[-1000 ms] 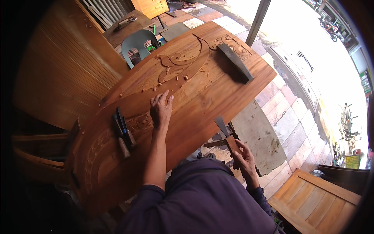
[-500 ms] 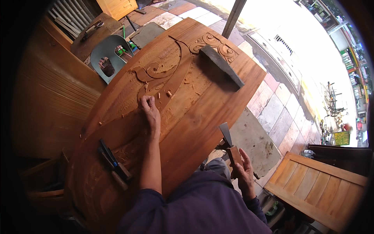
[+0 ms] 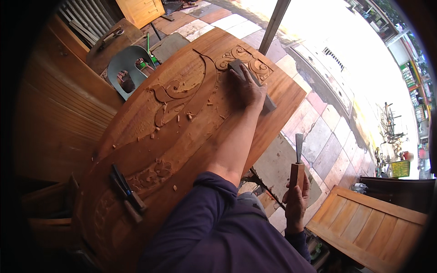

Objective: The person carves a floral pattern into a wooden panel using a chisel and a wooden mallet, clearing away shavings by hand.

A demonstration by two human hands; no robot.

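Observation:
My left hand (image 3: 251,91) reaches to the far right of a carved wooden panel (image 3: 227,141), its fingers wrapped over a long dark grey block (image 3: 267,105) that looks like a sharpening stone. Off the panel's right edge, my right hand (image 3: 297,202) grips a chisel (image 3: 297,170) by its squared wooden handle, the flat metal blade pointing up. Scrolls and leaf shapes are cut into the panel, with loose wood chips (image 3: 190,115) scattered over them. Two more wooden-handled carving tools (image 3: 127,193) lie side by side on the near left of the panel.
A grey-green plastic chair (image 3: 125,61) stands beyond the panel's left edge. A curved wooden piece (image 3: 59,104) rises at the left. A slatted wooden panel (image 3: 368,223) lies at the lower right. A dark post (image 3: 274,25) stands past the far end, near the tiled floor (image 3: 327,127).
My left hand has moved from the chips in the panel's middle to the grey block at far right and taken hold of it. My right hand has turned the chisel more upright.

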